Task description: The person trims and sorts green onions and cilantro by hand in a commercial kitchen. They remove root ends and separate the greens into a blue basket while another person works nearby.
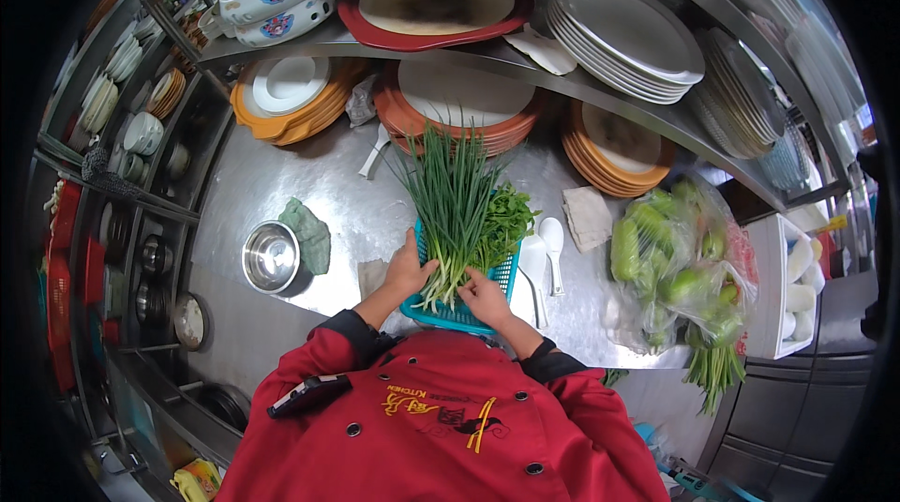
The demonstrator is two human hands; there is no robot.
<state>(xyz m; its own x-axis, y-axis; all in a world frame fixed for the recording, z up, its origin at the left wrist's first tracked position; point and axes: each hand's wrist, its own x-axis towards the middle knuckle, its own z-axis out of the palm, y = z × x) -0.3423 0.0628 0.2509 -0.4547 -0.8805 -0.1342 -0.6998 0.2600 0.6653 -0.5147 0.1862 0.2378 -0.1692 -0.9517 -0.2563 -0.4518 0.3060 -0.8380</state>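
Observation:
A teal plastic basket [457, 323] sits before me on a stainless steel table. Inside it lies a bunch of scallions [453, 200], green tops pointing away and white root ends towards me. Leafy green herbs [508, 224] fill its right side. My left hand [409, 266] is at the basket's left rim, its thumb against the scallions' lower stalks; whether it grips them or the rim is unclear. My right hand [486, 298] has its fingertips closed on the pale stalks near the root ends, over the front right of the basket.
Left of the basket are a steel bowl [271, 257] and a green cloth [307, 235]. White spoons [553, 249] lie to its right. Bagged green vegetables [671, 263] and a white foam box [765, 291] stand farther right. Plate stacks [464, 101] line the back, under a steel shelf [450, 55].

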